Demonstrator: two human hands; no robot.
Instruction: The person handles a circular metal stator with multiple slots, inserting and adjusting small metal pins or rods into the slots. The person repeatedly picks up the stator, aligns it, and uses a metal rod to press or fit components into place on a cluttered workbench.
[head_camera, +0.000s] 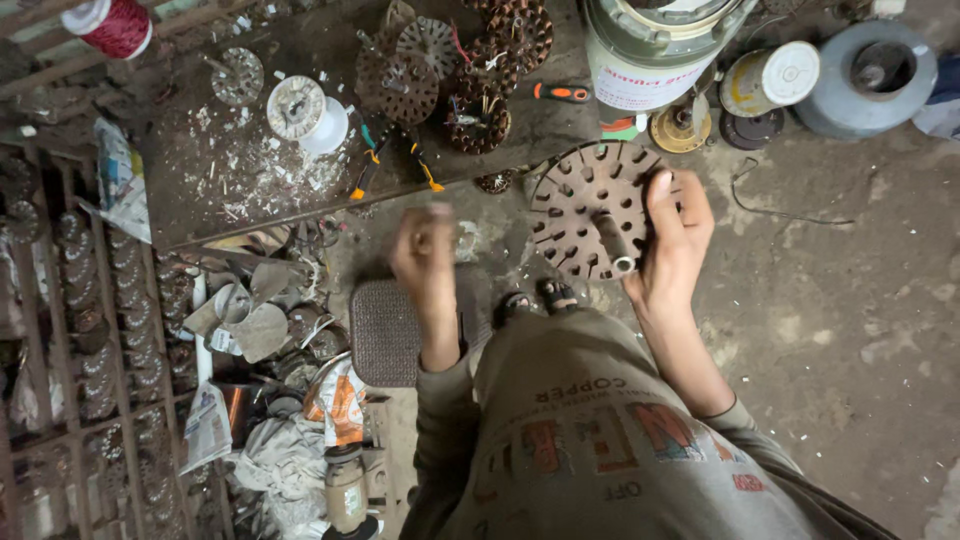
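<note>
Gritty concrete floor (850, 300); right hand (675, 240) grips rusty slotted disc (585, 205)

Worker in an olive-drab long-sleeved shirt with faded orange and red lettering, dark open sandals at centre frame.

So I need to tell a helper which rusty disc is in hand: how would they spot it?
Start at the big cream drum at the top. Just below it, the right hand grips a rusty slotted disc with a central shaft. Unlike the wire-wound discs on the board, its slots are bare.
</note>
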